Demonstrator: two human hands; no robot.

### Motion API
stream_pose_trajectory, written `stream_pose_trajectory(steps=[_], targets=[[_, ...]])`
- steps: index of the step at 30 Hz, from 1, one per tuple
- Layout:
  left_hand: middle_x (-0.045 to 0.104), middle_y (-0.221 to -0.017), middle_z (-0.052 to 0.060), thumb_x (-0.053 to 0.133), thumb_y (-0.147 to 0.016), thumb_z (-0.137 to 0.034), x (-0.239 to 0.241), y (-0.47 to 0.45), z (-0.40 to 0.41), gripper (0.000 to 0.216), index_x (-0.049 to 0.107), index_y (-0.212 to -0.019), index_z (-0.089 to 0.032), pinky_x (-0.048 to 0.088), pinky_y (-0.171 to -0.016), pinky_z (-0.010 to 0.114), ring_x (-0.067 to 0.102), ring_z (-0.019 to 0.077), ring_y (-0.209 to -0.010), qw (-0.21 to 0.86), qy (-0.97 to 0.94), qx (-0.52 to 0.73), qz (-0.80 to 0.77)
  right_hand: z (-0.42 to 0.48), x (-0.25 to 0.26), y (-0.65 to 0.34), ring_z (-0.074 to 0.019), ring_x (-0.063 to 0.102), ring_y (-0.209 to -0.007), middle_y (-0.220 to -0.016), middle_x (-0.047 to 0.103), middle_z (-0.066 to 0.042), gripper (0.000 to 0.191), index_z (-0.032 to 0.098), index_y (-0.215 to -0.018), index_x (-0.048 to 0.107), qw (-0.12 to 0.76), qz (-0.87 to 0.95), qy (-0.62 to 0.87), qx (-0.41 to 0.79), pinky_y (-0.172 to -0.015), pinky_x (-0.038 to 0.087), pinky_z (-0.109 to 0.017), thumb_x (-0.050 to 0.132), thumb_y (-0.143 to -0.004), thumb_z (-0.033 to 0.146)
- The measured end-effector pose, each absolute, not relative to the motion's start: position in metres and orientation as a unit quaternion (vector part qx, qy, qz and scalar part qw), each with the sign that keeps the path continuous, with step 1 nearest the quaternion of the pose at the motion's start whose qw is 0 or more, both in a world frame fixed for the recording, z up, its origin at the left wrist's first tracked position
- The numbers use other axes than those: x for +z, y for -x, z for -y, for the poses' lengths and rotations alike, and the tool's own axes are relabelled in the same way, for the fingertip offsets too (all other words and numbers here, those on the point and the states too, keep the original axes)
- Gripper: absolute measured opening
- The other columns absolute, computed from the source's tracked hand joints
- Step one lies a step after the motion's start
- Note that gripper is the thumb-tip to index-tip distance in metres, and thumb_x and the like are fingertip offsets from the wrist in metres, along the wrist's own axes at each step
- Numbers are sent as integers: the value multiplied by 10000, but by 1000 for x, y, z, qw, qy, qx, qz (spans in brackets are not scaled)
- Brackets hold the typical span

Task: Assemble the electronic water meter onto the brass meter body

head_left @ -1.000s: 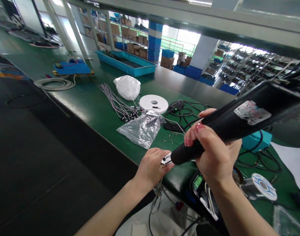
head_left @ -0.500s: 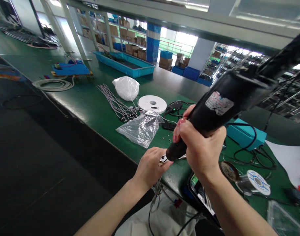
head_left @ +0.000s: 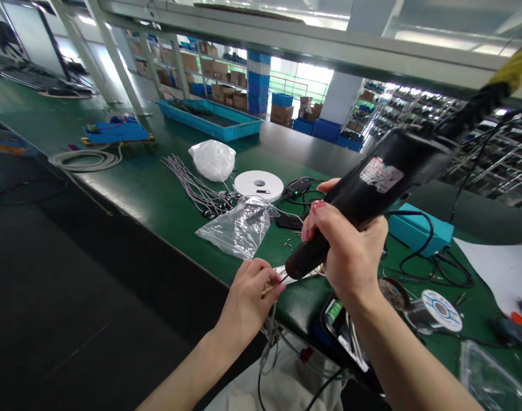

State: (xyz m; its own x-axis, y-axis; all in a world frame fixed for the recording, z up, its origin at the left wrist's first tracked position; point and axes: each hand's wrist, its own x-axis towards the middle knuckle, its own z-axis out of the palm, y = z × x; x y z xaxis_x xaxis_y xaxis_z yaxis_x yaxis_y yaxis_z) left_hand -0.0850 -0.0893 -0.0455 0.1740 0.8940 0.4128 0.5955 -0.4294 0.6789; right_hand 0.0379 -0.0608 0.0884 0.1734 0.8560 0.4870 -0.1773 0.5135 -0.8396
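Observation:
My right hand (head_left: 350,251) is wrapped round a black electric screwdriver (head_left: 361,194), which slants down to the left. Its thin bit ends at the fingertips of my left hand (head_left: 246,299). Those fingers pinch a small gold-coloured part (head_left: 267,289), mostly covered by the fingers. Grey cables (head_left: 270,330) hang below my left hand at the table edge. A shiny silvery piece (head_left: 292,276) lies behind the screwdriver's nose. Several tiny screws (head_left: 287,242) are scattered on the green table beyond.
A clear plastic bag (head_left: 237,228), a white reel (head_left: 259,184) and a bundle of grey cables (head_left: 192,182) lie ahead. To the right are a teal box (head_left: 421,228), a solder spool (head_left: 436,311) and black wires. A blue tray (head_left: 209,120) stands farther back.
The screwdriver's nose and my left hand have drawn slightly apart, so more of the thin bit shows. The whole view has shifted a little.

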Motion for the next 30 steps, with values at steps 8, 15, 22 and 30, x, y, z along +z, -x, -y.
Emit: stream_pose_trajectory(steps=[8, 15, 22, 30], targets=[[609, -856, 10, 629, -825, -255, -26, 95, 67, 52, 635, -801, -209, 436, -770, 310, 559, 183, -854, 246, -703, 394, -538, 56, 107, -62, -95, 481, -409, -487, 524, 70, 100, 194, -822, 601, 736, 509, 296, 334, -431, 400, -241, 622, -733, 152], [627, -674, -14, 649, -765, -134, -22, 81, 1, 109, 630, -665, -172, 402, -608, 253, 573, 142, -646, 269, -766, 293, -505, 36, 122, -87, -93, 467, -402, -486, 510, 67, 109, 189, -783, 598, 763, 502, 300, 275, -428, 388, -236, 622, -694, 130], [611, -638, -15, 683, -732, -96, -46, 72, -22, 87, 615, -757, -145, 422, -639, 267, 588, 159, -642, 269, -780, 268, -498, 15, 125, -101, -98, 469, -402, -476, 519, 62, 102, 175, -772, 587, 749, 516, 335, 245, -429, 396, -239, 616, -679, 143], [617, -813, 11, 467, -930, -366, -43, 91, 21, 214, 572, -1013, -198, 462, -708, 285, 596, 170, -752, 215, -715, 427, -510, -83, 123, -136, -91, 515, -470, -577, 531, 55, 115, 151, -853, 548, 595, 534, 578, 165, -453, 443, -226, 566, -789, 245]])
